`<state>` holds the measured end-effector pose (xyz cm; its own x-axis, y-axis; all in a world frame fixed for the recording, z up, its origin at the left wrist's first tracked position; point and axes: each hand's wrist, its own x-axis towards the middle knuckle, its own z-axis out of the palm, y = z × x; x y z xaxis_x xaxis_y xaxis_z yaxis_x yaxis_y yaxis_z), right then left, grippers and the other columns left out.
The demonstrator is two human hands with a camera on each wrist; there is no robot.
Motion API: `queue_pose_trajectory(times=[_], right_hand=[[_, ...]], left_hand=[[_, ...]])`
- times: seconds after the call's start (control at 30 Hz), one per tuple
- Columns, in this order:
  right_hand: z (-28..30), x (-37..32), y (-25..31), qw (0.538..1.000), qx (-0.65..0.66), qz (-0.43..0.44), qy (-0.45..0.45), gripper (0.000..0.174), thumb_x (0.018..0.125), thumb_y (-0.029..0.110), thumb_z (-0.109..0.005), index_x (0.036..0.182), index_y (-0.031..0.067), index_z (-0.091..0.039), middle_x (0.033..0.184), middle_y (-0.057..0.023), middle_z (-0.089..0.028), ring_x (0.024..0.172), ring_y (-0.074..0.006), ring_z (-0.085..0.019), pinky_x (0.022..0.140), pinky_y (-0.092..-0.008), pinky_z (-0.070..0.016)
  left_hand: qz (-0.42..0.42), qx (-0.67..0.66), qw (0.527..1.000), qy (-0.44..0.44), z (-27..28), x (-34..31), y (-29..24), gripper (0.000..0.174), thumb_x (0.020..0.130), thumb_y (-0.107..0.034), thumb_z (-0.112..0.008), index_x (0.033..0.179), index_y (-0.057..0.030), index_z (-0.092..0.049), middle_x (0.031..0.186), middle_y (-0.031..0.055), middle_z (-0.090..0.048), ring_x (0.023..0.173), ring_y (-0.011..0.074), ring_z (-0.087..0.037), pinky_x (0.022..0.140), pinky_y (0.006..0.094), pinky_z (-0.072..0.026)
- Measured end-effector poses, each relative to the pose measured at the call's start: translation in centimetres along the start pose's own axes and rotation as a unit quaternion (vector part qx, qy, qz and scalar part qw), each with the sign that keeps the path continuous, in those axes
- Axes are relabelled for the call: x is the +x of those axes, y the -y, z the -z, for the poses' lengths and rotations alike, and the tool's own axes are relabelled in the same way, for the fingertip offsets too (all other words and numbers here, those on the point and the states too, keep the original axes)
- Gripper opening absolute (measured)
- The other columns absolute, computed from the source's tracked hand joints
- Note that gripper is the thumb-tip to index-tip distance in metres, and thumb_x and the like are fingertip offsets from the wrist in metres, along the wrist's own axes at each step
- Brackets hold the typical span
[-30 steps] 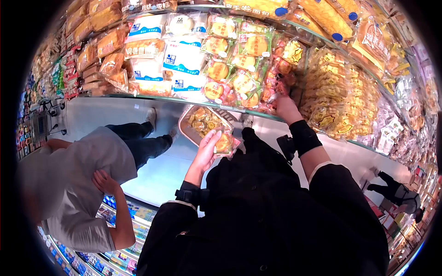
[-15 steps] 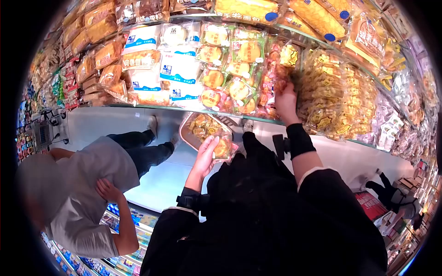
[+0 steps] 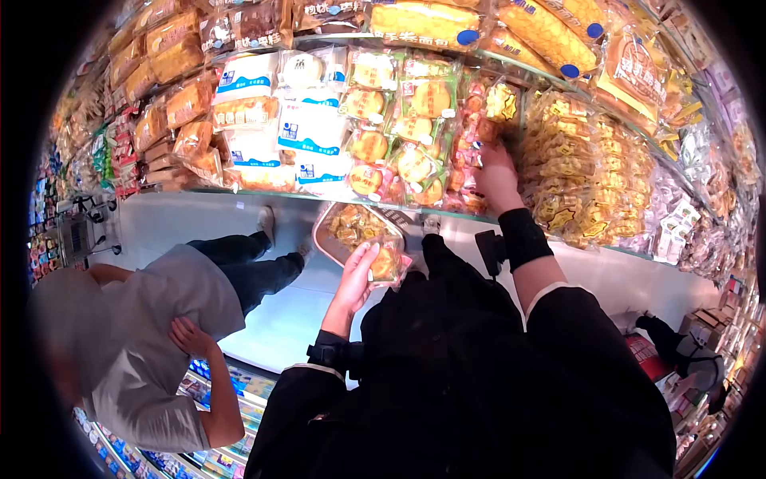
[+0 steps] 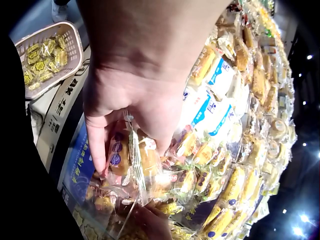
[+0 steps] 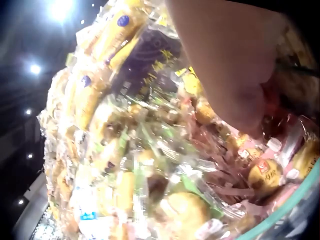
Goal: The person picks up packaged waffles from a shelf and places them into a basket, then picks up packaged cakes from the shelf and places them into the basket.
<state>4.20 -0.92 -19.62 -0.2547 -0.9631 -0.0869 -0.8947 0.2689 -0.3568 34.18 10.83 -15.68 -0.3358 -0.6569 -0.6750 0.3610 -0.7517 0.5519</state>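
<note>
In the head view my left hand (image 3: pixel 357 275) pinches a clear-wrapped round pastry (image 3: pixel 387 263) in front of the shelf. The left wrist view shows the thumb and fingers around this packet (image 4: pixel 120 155), its crimped seam facing up. My right hand (image 3: pixel 496 172) reaches down among pink-wrapped pastries (image 3: pixel 467 172) on the shelf. From the right wrist, that hand (image 5: pixel 227 75) overlaps the pink packets (image 5: pixel 265 175); its fingertips are hidden, and I cannot tell whether they grip one. A pale basket (image 4: pixel 78 50) holding several yellow-wrapped packets (image 3: pixel 351 223) is beyond the left hand.
A glass shelf edge (image 5: pixel 280 215) runs along the front of the display. White-and-blue bread packs (image 3: pixel 307 132) lie left of the pastries, and yellow-wrapped packets (image 3: pixel 590 168) are stacked at right. A person in a grey shirt (image 3: pixel 159 351) stands at left, near a shopping cart (image 3: pixel 76 231).
My right hand has moved a little deeper among the pink packets and stays there. The left hand keeps its hold on the pastry. The head view has shifted slightly.
</note>
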Motion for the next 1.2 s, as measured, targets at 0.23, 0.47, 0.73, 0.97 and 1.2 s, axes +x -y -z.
queue_pose_trajectory(times=[0.23, 0.47, 0.73, 0.97, 1.2], right_hand=[[-2.5, -0.5, -2.0, 0.994, -0.077, 0.073, -0.009, 0.024, 0.076, 0.008, -0.065, 0.099, 0.0054, -0.062, 0.110, -0.0155, -0.054, 0.107, -0.0384, -0.050, 0.088, -0.0464, -0.0452], [-2.1, -1.3, -2.8, 0.983, 0.017, 0.163, -0.077, 0.031, 0.074, 0.003, -0.060, 0.105, 0.0018, -0.057, 0.117, -0.0214, -0.055, 0.109, -0.0369, -0.052, 0.092, -0.0444, -0.0441], [-4.2, 0.2, -2.7, 0.995, 0.025, -0.037, 0.090, 0.059, 0.073, -0.001, -0.061, 0.129, 0.0000, -0.043, 0.127, -0.0294, -0.043, 0.110, -0.0478, -0.051, 0.093, -0.0448, -0.0458], [1.2, -1.2, -0.9, 0.988, 0.149, -0.012, -0.027, 0.046, 0.068, -0.003, -0.066, 0.111, 0.0058, -0.052, 0.113, -0.0210, -0.049, 0.097, -0.0361, -0.057, 0.085, -0.0412, -0.0484], [1.9, -4.1, -0.9, 0.976, 0.203, 0.063, -0.038, 0.051, 0.065, 0.002, -0.075, 0.111, 0.0049, -0.052, 0.101, -0.0167, -0.054, 0.094, -0.0326, -0.056, 0.078, -0.0394, -0.0493]], left_hand=[[-0.003, -0.005, 1.000, -0.003, -0.3, 0.1, -0.5, 0.033, 0.102, -0.025, -0.043, 0.125, -0.0014, -0.045, 0.106, 0.0210, -0.065, 0.094, 0.0289, -0.069, 0.068, 0.0351, -0.0621], [0.009, -0.002, 0.999, -0.031, 0.8, 0.5, 0.3, 0.035, 0.100, -0.025, -0.048, 0.129, -0.0065, -0.045, 0.116, 0.0157, -0.062, 0.095, 0.0265, -0.069, 0.067, 0.0354, -0.0631], [0.001, 0.001, 0.999, -0.032, 0.9, 0.5, 0.4, 0.036, 0.100, -0.026, -0.048, 0.130, -0.0065, -0.044, 0.117, 0.0154, -0.062, 0.093, 0.0254, -0.069, 0.066, 0.0339, -0.0631], [-0.009, -0.007, 0.999, -0.031, 1.0, 0.3, 0.6, 0.035, 0.100, -0.026, -0.047, 0.128, -0.0051, -0.045, 0.112, 0.0164, -0.064, 0.092, 0.0255, -0.070, 0.066, 0.0334, -0.0628], [-0.002, 0.007, 1.000, -0.008, -0.1, 0.1, 0.3, 0.033, 0.101, -0.026, -0.045, 0.125, -0.0025, -0.047, 0.106, 0.0201, -0.066, 0.091, 0.0266, -0.070, 0.067, 0.0335, -0.0624]])
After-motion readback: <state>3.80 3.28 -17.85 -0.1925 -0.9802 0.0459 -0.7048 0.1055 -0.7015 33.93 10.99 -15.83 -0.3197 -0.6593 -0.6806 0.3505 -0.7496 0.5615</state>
